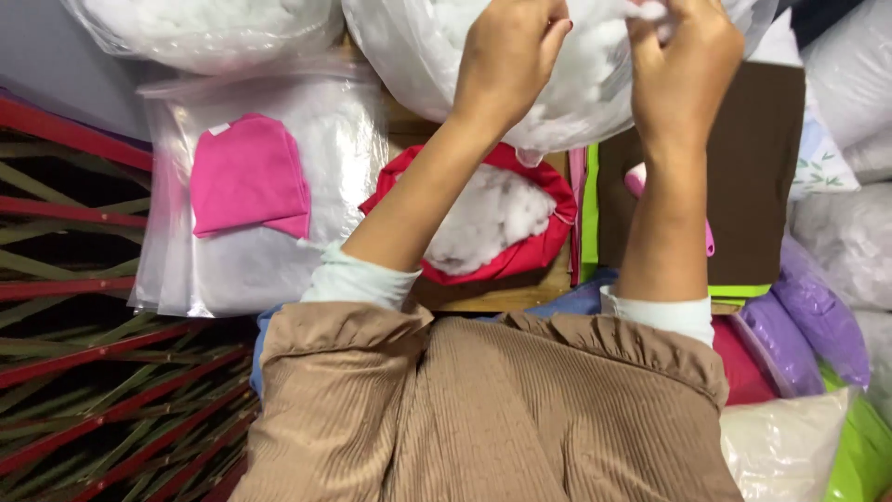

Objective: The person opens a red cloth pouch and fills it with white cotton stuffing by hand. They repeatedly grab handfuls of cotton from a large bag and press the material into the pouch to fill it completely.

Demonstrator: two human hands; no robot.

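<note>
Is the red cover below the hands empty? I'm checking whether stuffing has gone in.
No, the red cover lies open with a clump of white stuffing inside it.

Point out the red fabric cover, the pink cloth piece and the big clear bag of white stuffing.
red fabric cover (544, 249): head view, right rim.
pink cloth piece (249, 177): head view, centre.
clear bag of white stuffing (409, 46): head view, left wall.

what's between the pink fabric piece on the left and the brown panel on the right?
Head view: the red cover, open and partly filled with white stuffing, with the person's left forearm crossing above it, lies between the pink fabric piece and brown panel.
</note>
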